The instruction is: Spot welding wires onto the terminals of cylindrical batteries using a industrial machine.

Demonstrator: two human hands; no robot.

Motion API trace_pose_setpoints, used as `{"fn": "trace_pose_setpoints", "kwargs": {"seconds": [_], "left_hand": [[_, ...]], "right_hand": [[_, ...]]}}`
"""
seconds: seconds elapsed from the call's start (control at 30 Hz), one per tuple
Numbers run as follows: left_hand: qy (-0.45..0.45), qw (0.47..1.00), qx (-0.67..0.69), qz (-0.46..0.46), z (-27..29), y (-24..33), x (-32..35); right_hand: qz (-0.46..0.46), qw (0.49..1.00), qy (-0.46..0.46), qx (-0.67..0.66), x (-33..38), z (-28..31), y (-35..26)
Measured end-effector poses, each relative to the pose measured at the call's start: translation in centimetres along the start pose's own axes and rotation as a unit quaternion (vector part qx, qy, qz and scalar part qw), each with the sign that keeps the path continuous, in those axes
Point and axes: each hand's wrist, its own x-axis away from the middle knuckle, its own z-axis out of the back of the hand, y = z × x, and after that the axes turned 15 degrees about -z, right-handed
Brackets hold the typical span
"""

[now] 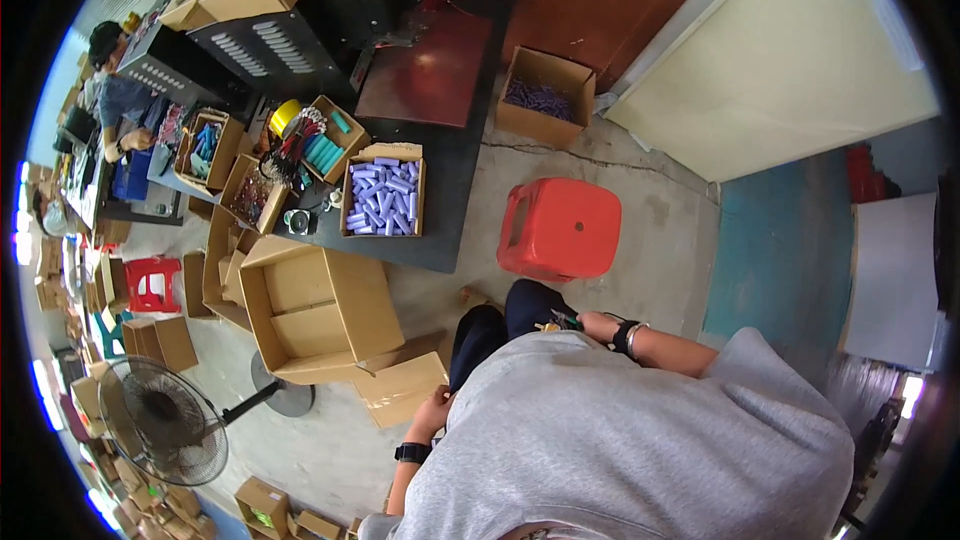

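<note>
My right hand (600, 326) is closed in front of my waist, above my dark trousers. It holds what looks like a bunch of keys (550, 326), with brass-coloured and green bits showing past the fingers. Down at my left side, my left hand (432, 412) is curled against the hem of my grey shirt (600, 430). Its fingertips are partly hidden there, and what they grip cannot be made out. A red plastic stool (570, 225) stands just ahead of my knees.
On the black table (440, 250) ahead left, a carton holds purple cylindrical cells (382, 198). Beside the table lies an open cardboard box (320, 305). A standing fan (165, 420) is at left. Another carton (545, 125) sits by the wall. Far left, a person (125, 105) works.
</note>
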Motion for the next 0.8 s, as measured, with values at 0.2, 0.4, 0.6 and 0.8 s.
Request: {"fn": "trace_pose_setpoints", "kwargs": {"seconds": [0.2,0.4,0.6,0.8], "left_hand": [[-0.024,0.998,0.050,-0.031,0.5,-2.5,0.4],[0.010,0.983,0.185,-0.003,-0.2,-4.6,-1.0],[0.080,0.949,0.303,-0.023,-0.5,-2.9,-3.4],[0.131,0.931,0.340,-0.022,-1.4,-2.2,-8.7]], "right_hand": [[0.186,0.982,0.015,0.007,1.4,-0.9,0.6],[0.185,0.983,0.005,0.004,5.4,4.4,-1.1],[0.193,0.981,-0.009,-0.029,6.7,10.7,-3.1],[0.057,0.988,-0.115,-0.083,5.9,20.0,-8.4]]}}
